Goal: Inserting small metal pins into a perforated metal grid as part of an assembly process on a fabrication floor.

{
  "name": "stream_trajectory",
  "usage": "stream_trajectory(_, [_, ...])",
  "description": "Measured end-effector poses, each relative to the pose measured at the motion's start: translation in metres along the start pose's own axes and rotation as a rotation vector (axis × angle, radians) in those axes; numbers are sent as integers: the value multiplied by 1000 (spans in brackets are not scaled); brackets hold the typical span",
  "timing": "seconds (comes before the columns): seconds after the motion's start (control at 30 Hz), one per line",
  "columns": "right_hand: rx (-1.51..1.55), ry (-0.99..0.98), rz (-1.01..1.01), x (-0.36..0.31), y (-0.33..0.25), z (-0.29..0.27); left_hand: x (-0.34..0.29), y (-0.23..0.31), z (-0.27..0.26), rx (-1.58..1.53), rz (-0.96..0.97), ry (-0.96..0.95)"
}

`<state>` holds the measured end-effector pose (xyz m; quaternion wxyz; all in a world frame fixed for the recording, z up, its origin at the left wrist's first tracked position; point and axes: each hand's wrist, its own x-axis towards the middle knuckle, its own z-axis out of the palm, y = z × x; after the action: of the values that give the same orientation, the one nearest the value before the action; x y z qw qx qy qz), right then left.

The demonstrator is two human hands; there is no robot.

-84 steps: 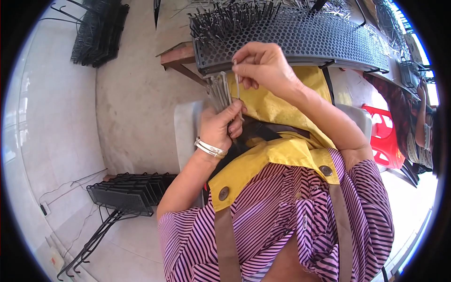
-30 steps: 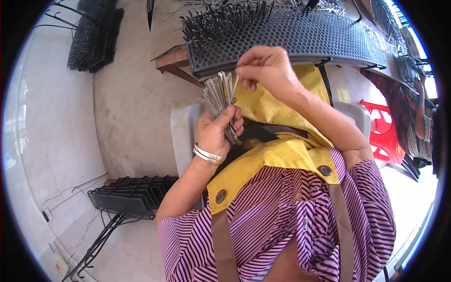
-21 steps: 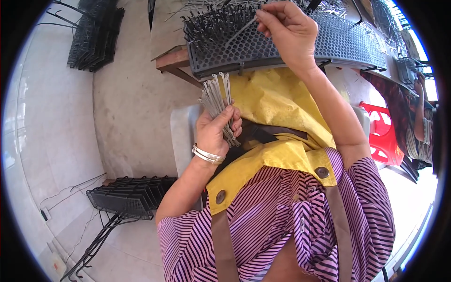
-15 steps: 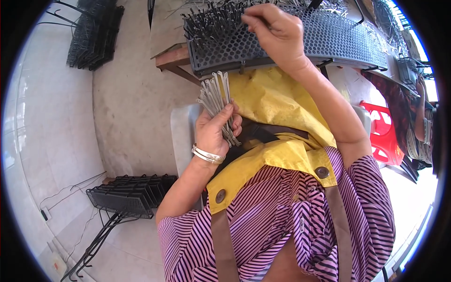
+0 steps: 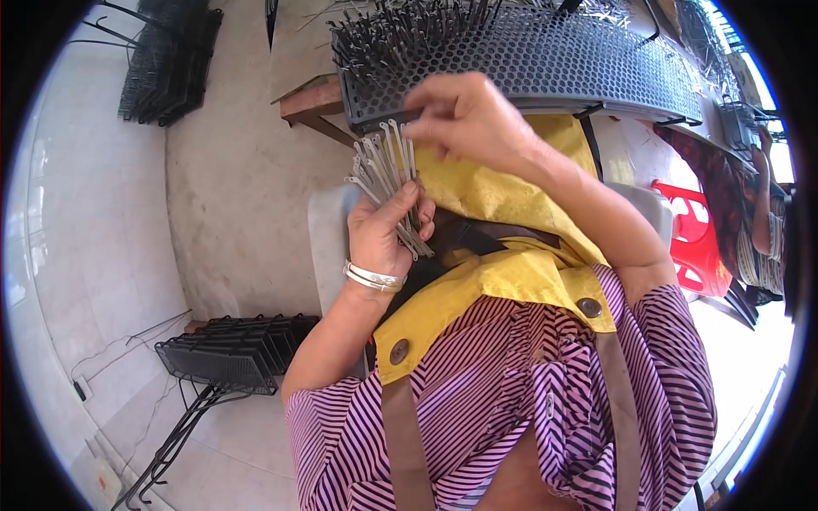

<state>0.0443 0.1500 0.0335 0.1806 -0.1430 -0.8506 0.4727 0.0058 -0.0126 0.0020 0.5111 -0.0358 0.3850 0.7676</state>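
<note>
My left hand (image 5: 381, 228) is closed round a fanned bundle of thin metal strips (image 5: 385, 170), grey and flat, with small holes at their ends. The strips point up and away from me over my lap. Just right of their upper tips hovers my right hand (image 5: 477, 119), slightly blurred, its thumb and forefinger apart and nothing visible between them. Beyond it stands a long black perforated rack (image 5: 528, 64). Many dark-tipped strips (image 5: 396, 43) stand upright in the holes of its left part.
A brown table corner (image 5: 313, 106) juts out under the rack's left end. Black racks (image 5: 234, 349) stand on the floor at lower left, others (image 5: 170, 64) at upper left. A red plastic stool (image 5: 694, 238) and another person (image 5: 763, 230) are at the right. A yellow apron (image 5: 477, 179) covers my lap.
My right hand has come back from over the rack toward me, down to the strip tips, and its fingers have parted. My left hand still holds the bundle, almost unmoved.
</note>
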Motion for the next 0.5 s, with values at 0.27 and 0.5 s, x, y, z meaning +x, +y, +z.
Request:
stream_trajectory(0.27, [537, -7, 391, -8, 1, -10, 2, -3, -7, 65, -7, 26])
stream_trajectory(0.5, [394, 543, -94, 19, -11, -20, 4, -4, -4, -5, 41, 56])
